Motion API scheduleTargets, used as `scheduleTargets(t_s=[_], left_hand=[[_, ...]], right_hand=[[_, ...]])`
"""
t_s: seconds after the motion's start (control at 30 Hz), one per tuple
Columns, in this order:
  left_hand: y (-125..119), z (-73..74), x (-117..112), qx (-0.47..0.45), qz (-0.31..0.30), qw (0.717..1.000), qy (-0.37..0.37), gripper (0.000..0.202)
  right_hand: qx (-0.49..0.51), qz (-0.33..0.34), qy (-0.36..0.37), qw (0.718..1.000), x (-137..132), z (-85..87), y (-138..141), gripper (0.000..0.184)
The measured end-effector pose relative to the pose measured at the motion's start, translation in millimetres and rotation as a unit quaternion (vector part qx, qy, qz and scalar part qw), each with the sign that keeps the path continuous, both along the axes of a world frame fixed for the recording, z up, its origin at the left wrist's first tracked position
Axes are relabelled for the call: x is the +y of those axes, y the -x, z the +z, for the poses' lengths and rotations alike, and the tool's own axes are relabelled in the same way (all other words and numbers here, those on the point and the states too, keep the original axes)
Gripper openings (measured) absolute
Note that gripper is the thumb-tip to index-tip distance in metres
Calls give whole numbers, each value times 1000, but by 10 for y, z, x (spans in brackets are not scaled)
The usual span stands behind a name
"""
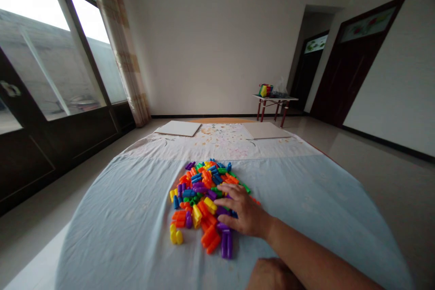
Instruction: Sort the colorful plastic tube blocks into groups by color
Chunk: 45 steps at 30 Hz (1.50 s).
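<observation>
A pile of small plastic blocks (pixel 204 190) in orange, purple, yellow, blue and green lies on a table under a pale blue cloth (pixel 136 217). My right hand (pixel 244 213) reaches in from the lower right and rests on the pile's right side. Its fingers are spread flat over the blocks and grip nothing. Two purple blocks (pixel 227 244) and some orange ones (pixel 210 238) lie just in front of its fingertips. Only the back of my left hand (pixel 270 275) shows at the bottom edge, below the right forearm; its fingers are hidden.
Two flat white boards (pixel 178 128) (pixel 267 130) lie on the table's far end, on a flowered cloth. A small red-legged side table (pixel 273 99) with bags stands by the back wall. Large windows run along the left, dark doors along the right.
</observation>
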State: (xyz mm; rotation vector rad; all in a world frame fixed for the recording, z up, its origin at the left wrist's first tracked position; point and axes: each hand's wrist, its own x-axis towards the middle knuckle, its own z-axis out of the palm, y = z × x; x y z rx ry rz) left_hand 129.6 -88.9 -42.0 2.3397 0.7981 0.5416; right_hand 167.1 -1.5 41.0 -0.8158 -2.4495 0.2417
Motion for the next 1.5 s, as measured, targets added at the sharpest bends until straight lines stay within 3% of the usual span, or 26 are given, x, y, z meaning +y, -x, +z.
scheduleTargets(t_s=[0.07, 0.13, 0.33, 0.5, 0.6, 0.73, 0.87, 1.03, 1.27, 1.5], left_hand=[[-41, -8, 11, 14, -12, 1000, 3, 18], [-48, 22, 2, 27, -13, 1000, -1, 13], [1, 169, -46, 85, -7, 994, -62, 16], [-26, 61, -43, 119, 35, 988, -94, 18], [14, 120, -47, 135, 40, 987, -74, 16], [139, 409, -47, 156, 43, 987, 3, 17], [245, 579, -37, 145, 144, 979, -5, 19], [242, 522, -62, 142, 197, 970, -28, 24], [143, 346, -143, 135, 228, 961, -77, 21], [168, 297, -133, 114, 233, 962, -90, 18]], right_hand=[[53, -107, 27, 993, 23, -131, -197, 40], [88, -171, 65, 979, 45, -277, -349, 41], [180, -110, 121, 970, 39, -508, -474, 41], [276, -205, 105, 933, 87, -627, -614, 36], [273, -227, 97, 930, 116, -677, -692, 32], [241, -204, 98, 944, 100, -689, -685, 29], [204, -158, 88, 962, 30, -648, -642, 27], [173, -85, 123, 974, -45, -586, -615, 28], [205, -130, 111, 964, -26, -587, -625, 27], [159, -75, 118, 977, -123, -457, -586, 24]])
